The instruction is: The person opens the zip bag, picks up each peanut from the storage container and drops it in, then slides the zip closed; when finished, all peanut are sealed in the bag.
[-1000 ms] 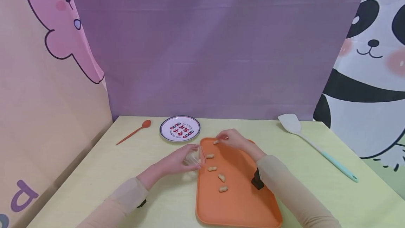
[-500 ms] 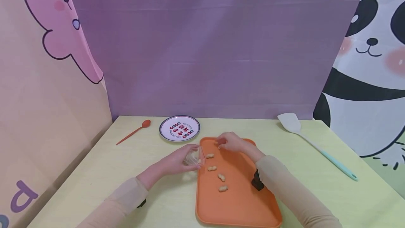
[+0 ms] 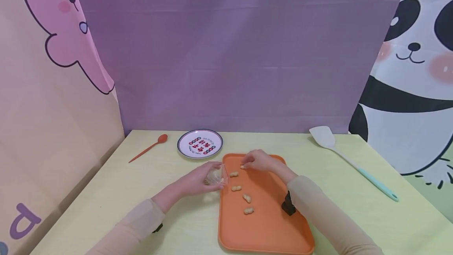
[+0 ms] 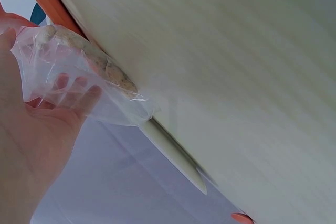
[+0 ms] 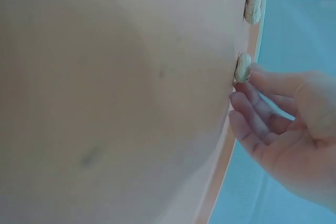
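Note:
My left hand (image 3: 196,180) holds a clear plastic bag (image 4: 79,72) by its mouth beside the orange tray's left edge. Peanuts (image 4: 107,66) show through the film in the left wrist view. Over the far end of the orange tray (image 3: 272,227), my right hand (image 3: 262,161) pinches a peanut (image 5: 243,67) between thumb and fingertips, right at the tray's surface. Nearer me, several unshelled peanuts lie spaced out in a rough line on the tray, the closest to that hand being one peanut (image 3: 234,174), the farthest another peanut (image 3: 249,210).
Behind the tray's left corner sits a white plate (image 3: 199,144) with a dark rim and red print. An orange spoon (image 3: 148,148) lies at the back left. To the right is a long spatula (image 3: 354,164) with a white head and mint handle.
My right hand has come a little toward me with the peanut and lowered it onto the tray. The left hand and bag stay put.

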Action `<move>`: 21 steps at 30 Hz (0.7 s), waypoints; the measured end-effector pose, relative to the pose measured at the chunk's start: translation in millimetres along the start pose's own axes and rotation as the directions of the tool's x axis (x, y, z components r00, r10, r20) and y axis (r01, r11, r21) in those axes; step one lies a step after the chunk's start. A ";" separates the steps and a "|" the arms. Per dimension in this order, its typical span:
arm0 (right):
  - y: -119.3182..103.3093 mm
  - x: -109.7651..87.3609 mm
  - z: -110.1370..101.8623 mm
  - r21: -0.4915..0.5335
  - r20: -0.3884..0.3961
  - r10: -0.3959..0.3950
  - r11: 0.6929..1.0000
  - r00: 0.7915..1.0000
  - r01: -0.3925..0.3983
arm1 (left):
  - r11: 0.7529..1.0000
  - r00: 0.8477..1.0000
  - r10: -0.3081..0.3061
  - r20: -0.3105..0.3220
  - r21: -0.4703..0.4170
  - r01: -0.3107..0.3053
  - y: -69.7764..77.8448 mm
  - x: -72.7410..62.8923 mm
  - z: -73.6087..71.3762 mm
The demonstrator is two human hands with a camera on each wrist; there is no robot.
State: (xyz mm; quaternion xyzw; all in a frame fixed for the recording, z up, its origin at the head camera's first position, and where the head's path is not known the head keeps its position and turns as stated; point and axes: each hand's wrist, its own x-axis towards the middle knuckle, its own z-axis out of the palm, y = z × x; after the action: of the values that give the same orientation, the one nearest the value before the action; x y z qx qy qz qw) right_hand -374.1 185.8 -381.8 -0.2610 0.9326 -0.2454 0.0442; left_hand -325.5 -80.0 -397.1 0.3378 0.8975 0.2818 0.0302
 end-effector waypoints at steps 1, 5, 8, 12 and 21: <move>-0.9 -0.9 -0.7 -0.004 0.004 0.011 1.000 1.000 -0.011 | 1.000 1.000 0.001 0.000 0.000 -0.001 0.5 -0.1 -0.1; -1.3 -3.0 -2.2 -0.027 0.011 0.020 0.999 1.000 -0.019 | 1.000 1.000 -0.004 0.002 -0.001 0.004 1.6 -0.2 -0.4; -0.2 -3.6 -2.5 -0.013 0.021 0.032 0.999 0.999 -0.032 | 1.000 1.000 -0.004 0.004 0.000 0.004 2.1 0.1 -0.3; 1.3 -4.3 -3.5 0.001 0.037 0.048 0.999 0.998 -0.048 | 1.000 1.000 -0.002 0.002 0.005 0.002 2.0 0.8 0.1; 1.3 -10.3 -4.7 0.010 0.026 0.011 1.000 1.000 -0.011 | 1.000 1.000 0.030 -0.003 0.007 -0.030 0.4 0.1 1.0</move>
State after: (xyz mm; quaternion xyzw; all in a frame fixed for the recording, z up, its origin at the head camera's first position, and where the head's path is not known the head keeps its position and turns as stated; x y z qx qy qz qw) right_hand -366.9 194.0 -378.8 -0.2589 0.9320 -0.2467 0.0590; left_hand -325.1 -79.2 -397.7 0.3510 0.8933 0.2798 0.0235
